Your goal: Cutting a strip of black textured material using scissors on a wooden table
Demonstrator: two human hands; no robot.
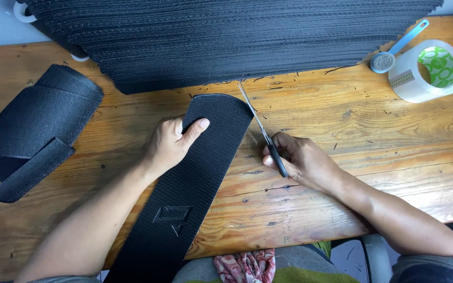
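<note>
Two hands: left hand [171, 144] on black strap [184, 199], right hand [302, 160] gripping scissors [262, 131].

Bare table [342, 120] right; black stack [226, 36] blocks the far edge.

black strap [184, 194]: lower end cut off by bottom edge, part under left hand [171, 144] | scissors [263, 131]: handles hidden in right hand [302, 160] | stack of black sheets [226, 36]: top cropped | tape roll [428, 71]: print too small to tell
</note>
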